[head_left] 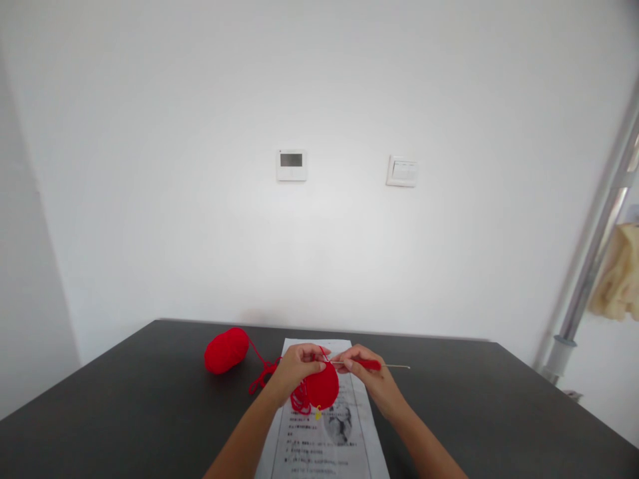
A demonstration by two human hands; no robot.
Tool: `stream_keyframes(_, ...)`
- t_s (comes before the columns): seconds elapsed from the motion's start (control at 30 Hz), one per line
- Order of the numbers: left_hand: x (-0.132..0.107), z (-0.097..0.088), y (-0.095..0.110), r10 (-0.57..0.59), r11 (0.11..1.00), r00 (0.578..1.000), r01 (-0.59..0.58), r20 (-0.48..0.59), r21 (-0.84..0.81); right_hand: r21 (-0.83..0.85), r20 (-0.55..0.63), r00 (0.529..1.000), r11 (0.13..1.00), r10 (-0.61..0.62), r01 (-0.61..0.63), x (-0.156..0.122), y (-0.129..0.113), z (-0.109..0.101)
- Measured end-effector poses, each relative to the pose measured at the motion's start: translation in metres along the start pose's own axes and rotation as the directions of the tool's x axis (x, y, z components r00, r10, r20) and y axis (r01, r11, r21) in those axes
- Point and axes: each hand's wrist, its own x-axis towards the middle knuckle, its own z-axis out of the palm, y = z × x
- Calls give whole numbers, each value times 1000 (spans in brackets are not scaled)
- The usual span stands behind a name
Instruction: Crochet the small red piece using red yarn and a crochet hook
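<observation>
My left hand (298,367) pinches the top edge of a round red crochet piece (322,387), which hangs over a printed sheet. A strand of red yarn runs up by its fingers. Between the fingers of my right hand (368,370) is a crochet hook (370,364) with a red grip and thin metal ends. Its left tip meets the upper edge of the crochet piece; the other end points right. A small yellow stitch marker (318,413) hangs at the piece's lower edge. Loose loops of red yarn (300,399) dangle below my left hand.
A ball of red yarn (226,350) lies to the left on the dark table (150,399), its strand trailing toward my hands. The printed paper (319,459) lies under my hands. Behind the table is a white wall; a metal pole (594,259) stands at right.
</observation>
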Motion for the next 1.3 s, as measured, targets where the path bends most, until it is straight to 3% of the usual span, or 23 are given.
stream_keyframes(0.3,0,0,-1,-1,1000,1000,0,17,26,-40,114,994,999,-8,13,-1,1,-8)
stream_keyframes(0.73,4,1,-7,34,997,999,-33,-15,63,-375,162,983,916,-85,141,-5,-7,-7)
stream_keyframes(0.93,9,2,-14,73,990,995,-65,-63,124,-535,233,963,809,-136,244,-6,-7,-3)
stream_keyframes(1.1,14,2,-22,107,974,987,-81,-118,213,-627,318,919,676,-231,387,-8,-1,5)
stream_keyframes(1.3,14,3,-26,173,920,967,-91,-187,381,-730,341,903,532,-260,429,-10,8,18)
